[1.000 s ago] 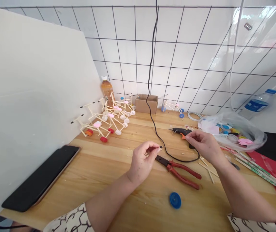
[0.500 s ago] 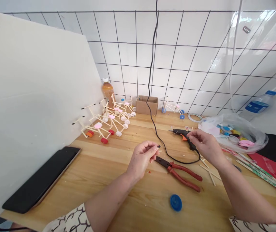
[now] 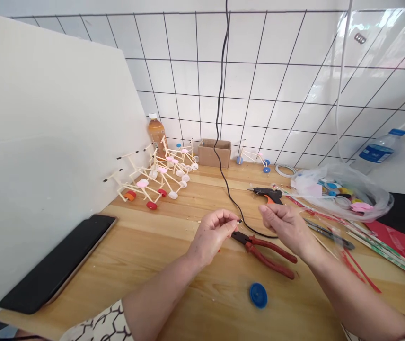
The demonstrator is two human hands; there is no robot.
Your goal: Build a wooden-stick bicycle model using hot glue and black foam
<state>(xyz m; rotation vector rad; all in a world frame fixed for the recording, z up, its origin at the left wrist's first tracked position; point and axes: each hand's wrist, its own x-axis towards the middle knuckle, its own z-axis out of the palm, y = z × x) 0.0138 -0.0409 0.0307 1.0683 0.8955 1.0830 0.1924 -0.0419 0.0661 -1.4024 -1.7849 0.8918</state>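
Note:
Between thumb and fingers, my left hand (image 3: 211, 236) pinches a small pale stick with a black tip (image 3: 239, 221). To its right, my right hand (image 3: 287, 227) is closed, thumb pressed to the fingers; whatever it may hold is hidden. Just behind the right hand lies a black glue gun (image 3: 266, 193) with an orange trigger, its rear part covered by that hand. Red-handled pliers (image 3: 271, 258) rest on the table between the hands, jaws close to my left fingertips. A blue bottle cap (image 3: 258, 295) lies nearer to me.
Small stick-built cars (image 3: 162, 170) with cap wheels crowd the left rear beside a tea bottle (image 3: 157, 132). A cardboard box (image 3: 215, 153) stands by the wall. At right are a plastic bag (image 3: 376, 201) of caps, a utility knife (image 3: 330, 233) and sticks. A black phone (image 3: 60, 260) lies left.
My right hand has moved left and down from the glue gun, towards my left hand, uncovering the knife. My left hand has shifted slightly right, still pinching the black-tipped stick.

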